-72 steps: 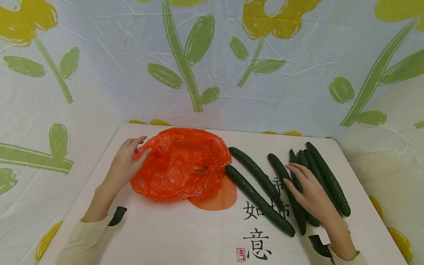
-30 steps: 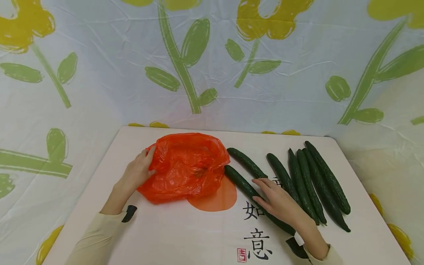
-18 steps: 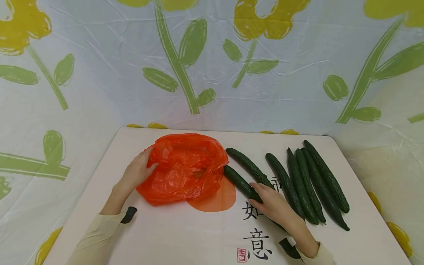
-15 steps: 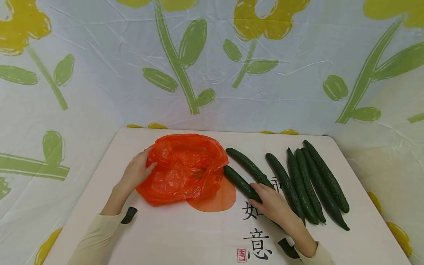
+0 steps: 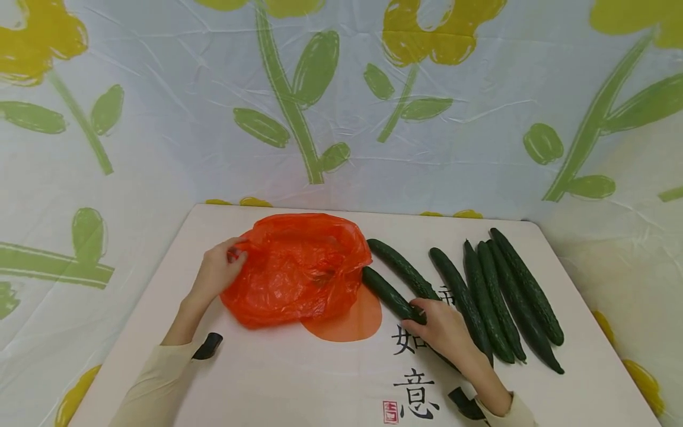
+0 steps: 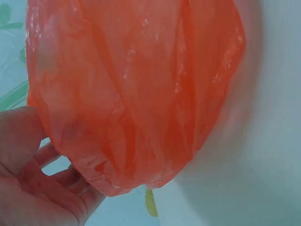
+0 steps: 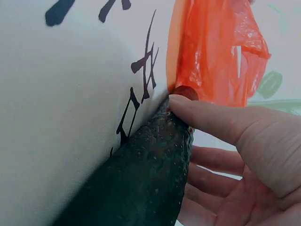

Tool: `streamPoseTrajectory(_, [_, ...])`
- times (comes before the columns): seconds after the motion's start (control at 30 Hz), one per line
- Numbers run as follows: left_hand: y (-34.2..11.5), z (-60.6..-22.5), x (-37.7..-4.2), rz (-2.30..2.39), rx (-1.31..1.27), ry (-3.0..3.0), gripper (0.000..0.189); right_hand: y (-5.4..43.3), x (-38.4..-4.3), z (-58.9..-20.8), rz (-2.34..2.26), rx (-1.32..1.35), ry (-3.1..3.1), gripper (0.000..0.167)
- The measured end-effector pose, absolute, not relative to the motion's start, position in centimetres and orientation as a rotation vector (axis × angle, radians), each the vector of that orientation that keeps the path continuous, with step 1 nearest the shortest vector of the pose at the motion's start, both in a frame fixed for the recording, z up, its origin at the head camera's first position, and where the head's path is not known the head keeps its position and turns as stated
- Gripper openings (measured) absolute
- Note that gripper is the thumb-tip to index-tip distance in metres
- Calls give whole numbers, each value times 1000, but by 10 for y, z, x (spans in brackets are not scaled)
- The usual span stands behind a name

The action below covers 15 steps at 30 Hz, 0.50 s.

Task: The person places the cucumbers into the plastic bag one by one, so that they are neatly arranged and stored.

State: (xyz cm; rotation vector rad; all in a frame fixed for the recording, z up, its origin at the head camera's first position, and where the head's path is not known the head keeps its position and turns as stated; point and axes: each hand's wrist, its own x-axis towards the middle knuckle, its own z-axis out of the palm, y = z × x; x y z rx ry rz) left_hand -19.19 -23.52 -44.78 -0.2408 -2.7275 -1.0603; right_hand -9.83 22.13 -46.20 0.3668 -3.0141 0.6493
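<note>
On the pale desk [image 5: 288, 379], the right hand [image 5: 445, 332] held a long, slender, dark green cucumber [image 5: 388, 290] about its middle, the grip pinching it between thumb and fingers. The cucumber lay slantwise, its far end beside the bag's right edge; whether the two touched could not be told. It was judged firm, moderately light and apt to snap if bent; its rough skin offered purchase, and mid-length was the soundest hold. Its nearly straight body bore small pale bumps. To its left, the left hand [image 5: 219, 273] pinched the edge of a crumpled, translucent orange-red plastic bag [image 5: 293, 284], judged limp, very light and easily torn, best taken by a gathered rim. A second, gently curved dark green cucumber [image 5: 402, 267] and five more dark green cucumbers [image 5: 482, 302] lay rightward. Behind hung a pale flower-printed sheet [image 5: 480, 142].
</note>
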Motion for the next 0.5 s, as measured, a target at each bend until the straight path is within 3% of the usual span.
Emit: streamPoseTrajectory(0.5, [-244,-445,-195,-1421,-41,-2770,39,237,-91,-453,959,281,-2990,41])
